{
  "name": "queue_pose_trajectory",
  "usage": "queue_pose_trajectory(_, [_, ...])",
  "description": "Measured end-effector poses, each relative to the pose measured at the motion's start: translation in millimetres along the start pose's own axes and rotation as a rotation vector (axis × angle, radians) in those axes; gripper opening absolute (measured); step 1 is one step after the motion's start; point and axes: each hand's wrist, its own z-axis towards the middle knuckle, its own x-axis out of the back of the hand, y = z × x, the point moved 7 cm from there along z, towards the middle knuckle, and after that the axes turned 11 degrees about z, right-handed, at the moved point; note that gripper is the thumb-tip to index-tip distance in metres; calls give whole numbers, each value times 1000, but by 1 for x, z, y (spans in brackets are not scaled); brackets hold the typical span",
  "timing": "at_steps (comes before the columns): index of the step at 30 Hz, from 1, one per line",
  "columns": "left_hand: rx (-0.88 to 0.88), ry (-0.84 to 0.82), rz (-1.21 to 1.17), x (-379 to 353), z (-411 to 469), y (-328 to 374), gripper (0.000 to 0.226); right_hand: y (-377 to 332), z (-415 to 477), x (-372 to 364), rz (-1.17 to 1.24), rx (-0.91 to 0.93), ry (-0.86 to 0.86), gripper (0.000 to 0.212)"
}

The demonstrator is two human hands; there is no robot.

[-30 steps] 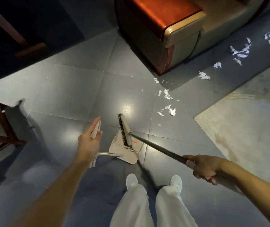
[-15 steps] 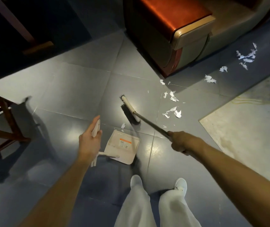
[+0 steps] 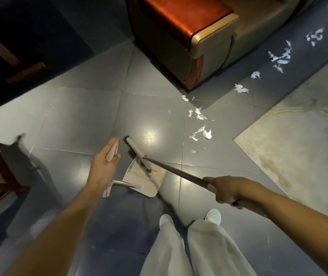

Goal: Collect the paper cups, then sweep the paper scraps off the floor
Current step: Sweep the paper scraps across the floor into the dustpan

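We are sweeping, right hand (image 3: pixel 225 189) curled round the broom (image 3: pixel 176 172), left hand (image 3: pixel 103 168) pinching the dustpan (image 3: pixel 147 185) handle; next, we judge, reach the paper scraps (image 3: pixel 200 132) beyond our fingertips.

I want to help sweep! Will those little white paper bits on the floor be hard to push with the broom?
Probably easy: the paper scraps look thin and torn, so likely very light. Being small and loose, they may scatter or flutter past the broom instead of sliding neatly.

White paper scraps (image 3: pixel 200 134) scattered ahead — broom (image 3: pixel 175 170), head over beige dustpan (image 3: pixel 145 185).
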Motion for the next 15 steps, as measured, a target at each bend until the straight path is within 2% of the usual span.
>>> queue_pose_trajectory(3, [-93,-88,53,-26,6,38,55,31,-8,19,53,-27,69,65])
queue_pose_trajectory(7, [-212,-156,138,-68,16,96,58,82,-2,44,267,-138,133,67])
queue_pose_trajectory(10, [-292,-201,184,-102,29,132,51,119,12,69,346,-218,229,66])
queue_pose_trajectory(13, [-312,-230,228,-135,46,161,38,147,27,99,384,-257,260,77])
queue_pose_trajectory(15, [-290,-258,280,-156,56,176,38,164,37,118,401,-280,261,83])
